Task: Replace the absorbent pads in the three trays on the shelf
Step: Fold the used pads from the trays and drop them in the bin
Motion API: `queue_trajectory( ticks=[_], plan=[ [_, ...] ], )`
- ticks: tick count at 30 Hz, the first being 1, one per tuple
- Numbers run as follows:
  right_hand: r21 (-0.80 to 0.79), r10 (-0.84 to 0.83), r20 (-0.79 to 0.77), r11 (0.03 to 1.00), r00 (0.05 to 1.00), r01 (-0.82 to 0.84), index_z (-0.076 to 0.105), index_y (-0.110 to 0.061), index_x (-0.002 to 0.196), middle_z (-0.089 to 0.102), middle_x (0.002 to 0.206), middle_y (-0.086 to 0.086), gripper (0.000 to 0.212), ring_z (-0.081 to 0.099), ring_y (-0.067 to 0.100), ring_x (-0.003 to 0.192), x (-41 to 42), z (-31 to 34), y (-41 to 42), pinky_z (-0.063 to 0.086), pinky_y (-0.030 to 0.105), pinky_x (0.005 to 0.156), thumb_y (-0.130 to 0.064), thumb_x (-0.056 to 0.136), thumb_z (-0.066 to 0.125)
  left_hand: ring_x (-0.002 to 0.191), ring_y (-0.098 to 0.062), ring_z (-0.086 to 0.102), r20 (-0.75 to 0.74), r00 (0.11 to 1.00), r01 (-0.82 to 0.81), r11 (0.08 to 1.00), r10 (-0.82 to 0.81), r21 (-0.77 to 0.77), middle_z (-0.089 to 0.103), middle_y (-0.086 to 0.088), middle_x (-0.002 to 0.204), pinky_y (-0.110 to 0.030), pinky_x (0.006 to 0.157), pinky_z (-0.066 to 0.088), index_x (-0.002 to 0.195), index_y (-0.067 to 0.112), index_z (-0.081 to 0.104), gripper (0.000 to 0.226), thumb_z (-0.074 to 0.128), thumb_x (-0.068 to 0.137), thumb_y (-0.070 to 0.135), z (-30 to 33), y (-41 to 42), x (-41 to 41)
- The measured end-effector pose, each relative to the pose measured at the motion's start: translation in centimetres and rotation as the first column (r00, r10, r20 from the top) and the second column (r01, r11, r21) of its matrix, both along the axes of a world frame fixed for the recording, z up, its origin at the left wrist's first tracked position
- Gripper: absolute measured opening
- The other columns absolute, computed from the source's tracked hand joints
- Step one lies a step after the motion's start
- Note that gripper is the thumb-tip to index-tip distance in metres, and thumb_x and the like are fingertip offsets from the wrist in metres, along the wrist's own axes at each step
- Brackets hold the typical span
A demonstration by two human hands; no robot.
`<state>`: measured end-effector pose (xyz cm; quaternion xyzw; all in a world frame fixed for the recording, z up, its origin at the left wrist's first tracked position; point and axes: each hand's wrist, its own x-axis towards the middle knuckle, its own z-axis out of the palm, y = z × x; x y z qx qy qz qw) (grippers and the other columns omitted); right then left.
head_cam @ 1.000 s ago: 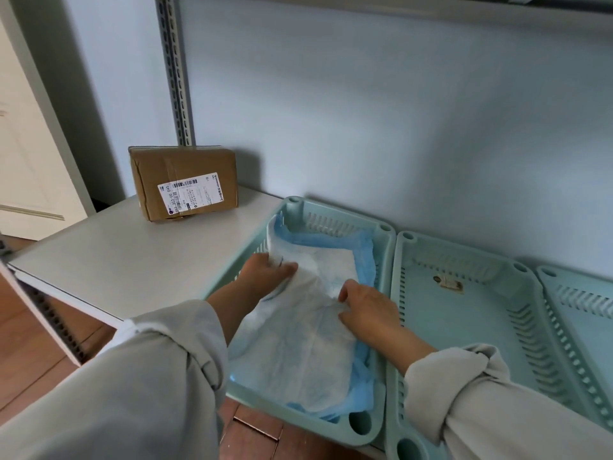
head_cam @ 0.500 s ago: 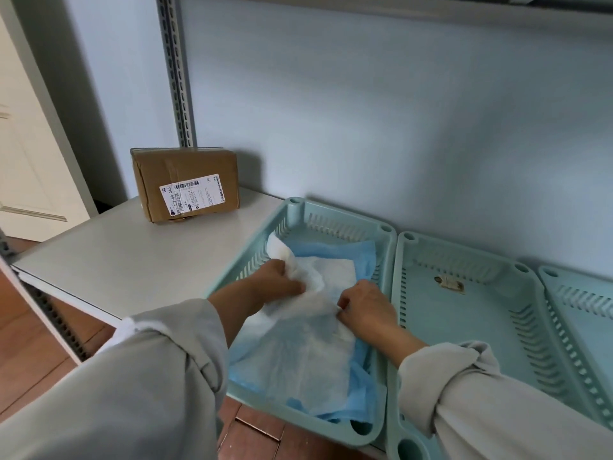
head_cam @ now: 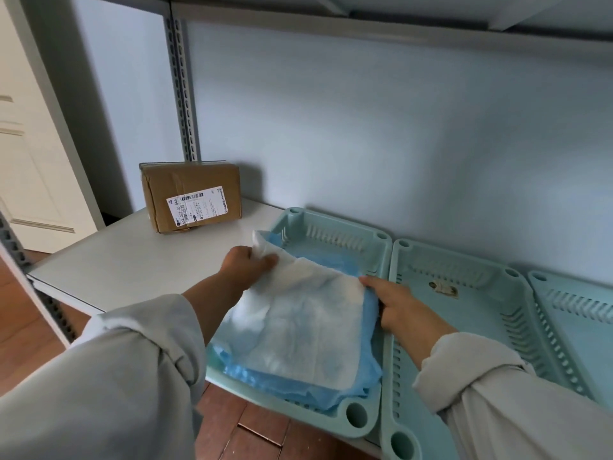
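Note:
Three pale green trays stand side by side on the white shelf [head_cam: 116, 270]. The left tray [head_cam: 331, 234] holds a blue-and-white absorbent pad [head_cam: 298, 330], crumpled and partly lifted. My left hand [head_cam: 247, 265] grips the pad's far left corner above the tray's left wall. My right hand [head_cam: 394, 303] pinches the pad's right edge near the tray's right wall. The middle tray [head_cam: 471, 313] has no pad, only a small tag stuck to its floor. The right tray [head_cam: 577, 313] is cut off by the frame edge and also shows a bare floor.
A taped cardboard box [head_cam: 190, 195] with a shipping label stands at the back left of the shelf by the metal upright [head_cam: 182, 91]. An upper shelf runs overhead. Wooden floor shows below the shelf's front edge.
Both hands have drawn the pad's far end up and toward me, folding it back and baring more of the left tray's far floor. My left hand moved left to the tray wall.

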<state>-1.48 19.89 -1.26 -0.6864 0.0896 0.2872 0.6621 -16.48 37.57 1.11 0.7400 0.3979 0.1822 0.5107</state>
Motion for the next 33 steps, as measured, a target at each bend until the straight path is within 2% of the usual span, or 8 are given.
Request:
queue_trajectory(
  ticks=[4, 9, 11, 14, 18, 22, 29, 33],
  plan=[
    [0.083, -0.175, 0.242, 0.984, 0.954, 0.159, 0.058, -0.002, 0.125, 0.060, 0.125, 0.015, 0.041, 0.057, 0.030, 0.115, 0.4, 2.1, -1.2, 0.046, 0.041, 0.101, -0.006, 0.085, 0.067, 0.079, -0.024, 0.052, 0.122, 0.974, -0.190, 0.982, 0.189, -0.001, 0.056, -0.011, 0.082, -0.029, 0.066, 0.040, 0.095, -0.002, 0.066, 0.034, 0.066, 0.086, 0.031, 0.6, 0.1, -0.4],
    [-0.029, -0.054, 0.195, 0.998, 0.979, 0.061, 0.065, -0.005, 0.103, 0.063, 0.118, 0.023, 0.018, 0.062, 0.026, 0.094, 1.1, 2.4, -2.9, 0.051, 0.052, 0.093, -0.013, 0.088, 0.063, 0.078, -0.026, 0.049, 0.088, 0.967, -0.243, 0.970, 0.241, 0.014, 0.053, -0.012, 0.078, -0.029, 0.071, 0.037, 0.085, 0.003, 0.060, 0.040, 0.049, 0.095, 0.040, 2.3, -0.7, 0.0],
    [-0.034, 0.047, 0.137, 0.999, 0.990, -0.042, 0.063, -0.002, 0.107, 0.067, 0.109, 0.021, 0.041, 0.066, 0.031, 0.093, 0.7, 2.6, -4.2, 0.052, 0.052, 0.090, -0.028, 0.077, 0.077, 0.078, -0.028, 0.050, 0.054, 0.982, -0.181, 0.982, 0.179, 0.048, 0.053, -0.014, 0.078, -0.029, 0.072, 0.037, 0.081, 0.003, 0.061, 0.041, 0.047, 0.096, 0.039, 2.8, -1.1, 0.3],
    [-0.150, 0.149, 0.172, 0.981, 0.974, -0.124, 0.054, -0.002, 0.126, 0.062, 0.120, 0.019, 0.065, 0.063, 0.034, 0.104, -0.4, 2.9, -5.9, 0.052, 0.049, 0.091, -0.012, 0.069, 0.083, 0.064, -0.028, 0.048, 0.038, 0.994, -0.105, 0.992, 0.102, 0.070, 0.051, -0.014, 0.071, -0.029, 0.062, 0.041, 0.067, 0.006, 0.058, 0.040, 0.051, 0.095, 0.034, 3.4, -2.2, 0.8],
    [-0.127, -0.064, 0.243, 0.987, 0.968, 0.097, 0.061, 0.000, 0.091, 0.063, 0.098, 0.022, 0.013, 0.060, 0.028, 0.082, 1.1, 3.4, -8.0, 0.054, 0.037, 0.067, 0.003, 0.079, 0.064, 0.053, -0.020, 0.052, 0.154, 0.976, -0.150, 0.988, 0.155, -0.045, 0.051, -0.004, 0.072, -0.026, 0.048, 0.055, 0.077, 0.009, 0.058, 0.031, 0.055, 0.094, 0.034, 4.7, -3.3, 0.7],
    [-0.103, -0.052, 0.100, 0.993, 0.994, 0.063, 0.055, -0.003, 0.109, 0.062, 0.095, 0.018, 0.023, 0.059, 0.026, 0.067, 1.1, 3.4, -9.8, 0.049, 0.033, 0.053, -0.004, 0.087, 0.057, 0.046, -0.019, 0.060, 0.297, 0.943, -0.134, 0.988, 0.153, -0.083, 0.054, 0.000, 0.074, -0.041, 0.072, 0.059, 0.081, 0.008, 0.061, 0.027, 0.056, 0.094, 0.031, 5.9, -4.2, 1.2],
    [-0.483, 0.245, 0.186, 0.866, 0.952, -0.129, 0.056, 0.006, 0.108, 0.062, 0.093, 0.019, 0.035, 0.061, 0.026, 0.074, -1.5, 2.1, -11.2, 0.054, 0.033, 0.065, -0.006, 0.077, 0.067, 0.055, -0.022, 0.062, 0.367, 0.925, -0.140, 0.986, 0.096, 0.094, 0.052, -0.008, 0.061, -0.050, 0.079, 0.057, 0.071, 0.010, 0.055, 0.036, 0.052, 0.095, 0.036, 8.3, -6.8, 2.4],
    [-0.206, 0.034, 0.072, 0.978, 0.997, -0.018, 0.055, 0.002, 0.086, 0.059, 0.069, 0.014, 0.004, 0.058, 0.024, 0.055, -2.4, 3.2, -12.1, 0.052, 0.040, 0.073, -0.002, 0.088, 0.055, 0.062, -0.032, 0.065, 0.417, 0.905, -0.143, 0.983, 0.083, 0.114, 0.044, -0.007, 0.055, -0.046, 0.078, 0.055, 0.070, 0.008, 0.050, 0.039, 0.050, 0.096, 0.037, 9.6, -7.9, 3.2]
  ],
)
